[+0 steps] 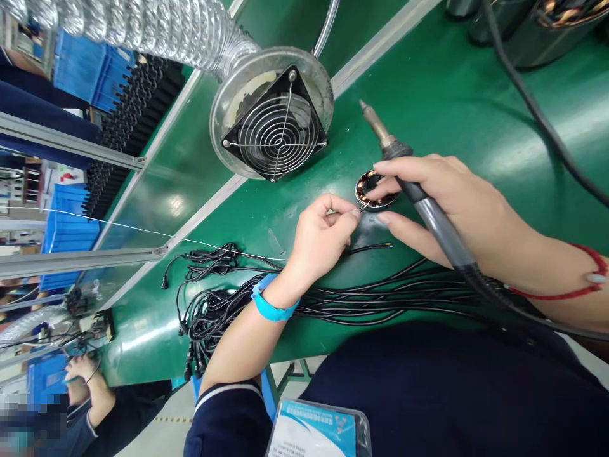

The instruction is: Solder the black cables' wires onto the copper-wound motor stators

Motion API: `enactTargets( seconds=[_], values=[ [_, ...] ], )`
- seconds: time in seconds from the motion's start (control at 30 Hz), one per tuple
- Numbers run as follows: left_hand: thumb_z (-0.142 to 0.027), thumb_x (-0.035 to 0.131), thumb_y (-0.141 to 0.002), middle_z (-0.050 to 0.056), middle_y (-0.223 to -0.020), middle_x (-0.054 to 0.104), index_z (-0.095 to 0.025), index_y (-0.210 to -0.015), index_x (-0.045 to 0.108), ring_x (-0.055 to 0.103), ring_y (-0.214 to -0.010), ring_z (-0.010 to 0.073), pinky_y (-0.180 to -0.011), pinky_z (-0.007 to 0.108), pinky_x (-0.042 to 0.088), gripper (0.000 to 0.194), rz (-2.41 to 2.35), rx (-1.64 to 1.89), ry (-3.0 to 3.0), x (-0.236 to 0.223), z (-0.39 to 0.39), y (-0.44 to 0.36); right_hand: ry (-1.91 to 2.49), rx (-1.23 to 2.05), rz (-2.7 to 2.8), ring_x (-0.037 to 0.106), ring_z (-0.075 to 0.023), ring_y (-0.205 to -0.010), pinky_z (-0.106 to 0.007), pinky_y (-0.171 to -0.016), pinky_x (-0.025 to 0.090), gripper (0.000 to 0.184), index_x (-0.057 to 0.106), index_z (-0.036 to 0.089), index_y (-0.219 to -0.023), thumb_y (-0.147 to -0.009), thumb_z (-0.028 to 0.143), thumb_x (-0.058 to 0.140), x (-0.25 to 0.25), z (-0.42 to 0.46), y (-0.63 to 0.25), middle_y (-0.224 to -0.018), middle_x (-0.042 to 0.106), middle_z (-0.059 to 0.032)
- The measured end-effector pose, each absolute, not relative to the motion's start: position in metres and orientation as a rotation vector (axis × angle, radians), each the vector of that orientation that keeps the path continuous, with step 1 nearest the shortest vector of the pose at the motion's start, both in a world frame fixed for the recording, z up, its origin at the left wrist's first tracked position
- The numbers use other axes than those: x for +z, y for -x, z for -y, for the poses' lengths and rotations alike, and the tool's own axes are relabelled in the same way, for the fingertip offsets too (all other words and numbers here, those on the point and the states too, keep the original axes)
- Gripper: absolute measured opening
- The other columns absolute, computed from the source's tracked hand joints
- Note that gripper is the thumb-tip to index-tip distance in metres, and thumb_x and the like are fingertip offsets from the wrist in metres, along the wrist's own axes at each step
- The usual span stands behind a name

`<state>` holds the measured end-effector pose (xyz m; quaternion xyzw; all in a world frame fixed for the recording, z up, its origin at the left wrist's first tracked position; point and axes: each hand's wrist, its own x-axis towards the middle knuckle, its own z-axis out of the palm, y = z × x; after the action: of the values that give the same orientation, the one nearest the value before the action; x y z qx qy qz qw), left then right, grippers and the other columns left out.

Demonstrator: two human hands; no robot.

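Note:
My left hand (pixel 320 233), with a blue wristband (pixel 273 301), is closed in a pinch on a thin wire (pixel 362 206) at the rim of a small ring-shaped stator with copper windings (pixel 360 185). In my right hand (pixel 469 206) a soldering iron (pixel 440 230) lies with its bare metal tip pointing up and away, apart from the stator. The index finger and thumb of that hand reach toward the stator, which they partly hide. Just below the left fingertips lies a black cable (pixel 373 247) with a stripped end.
Bundled black power cords (pixel 361 303) stretch along the near side of the green bench (pixel 266 212). A fume extractor fan (pixel 280 143) on a silver duct (pixel 157 32) stands beyond. Larger stators (pixel 542 38) sit far right. A thin white strand (pixel 204 243) crosses from the left. A co-worker's hands (pixel 83 368) show lower left.

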<state>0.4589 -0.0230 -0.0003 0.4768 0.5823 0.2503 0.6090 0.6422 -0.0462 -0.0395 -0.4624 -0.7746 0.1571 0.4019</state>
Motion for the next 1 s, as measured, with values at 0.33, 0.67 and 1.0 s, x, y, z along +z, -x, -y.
enactTargets(
  seconds=[0.33,0.67,1.0],
  values=[
    [-0.023,0.069,-0.083,-0.008,-0.048,0.052,-0.017,-0.075,0.058,0.041,-0.036,0.0035,-0.035,0.016,0.029,0.015,-1.241,0.549,-1.070,0.003,0.019,-0.453,1.248,0.293,1.946,0.065,-0.0249,-0.087,-0.043,-0.081,0.048,0.039,0.048,0.025,-0.136,-0.098,0.034,0.050,-0.045,0.050,-0.632,-0.095,0.071,-0.0015],
    [-0.024,0.073,-0.084,0.002,-0.090,0.067,-0.016,-0.077,0.068,0.063,-0.066,0.0081,-0.055,0.021,0.050,0.011,-1.086,0.908,-1.535,-0.012,0.021,-0.445,1.153,0.480,1.807,0.066,-0.0228,-0.102,-0.039,-0.091,0.050,0.046,0.048,0.028,-0.139,-0.094,0.024,0.056,-0.042,0.051,-0.627,-0.096,0.069,0.0002],
    [-0.001,0.059,-0.087,0.005,-0.093,0.064,-0.016,-0.088,0.064,0.063,-0.092,0.0136,-0.077,0.025,0.052,0.016,-0.979,1.017,-2.415,-0.018,0.026,-0.445,1.189,0.566,1.740,0.066,-0.0230,-0.111,-0.040,-0.097,0.053,0.042,0.052,0.027,-0.137,-0.095,0.026,0.055,-0.041,0.047,-0.623,-0.111,0.069,-0.0025]
  ],
)
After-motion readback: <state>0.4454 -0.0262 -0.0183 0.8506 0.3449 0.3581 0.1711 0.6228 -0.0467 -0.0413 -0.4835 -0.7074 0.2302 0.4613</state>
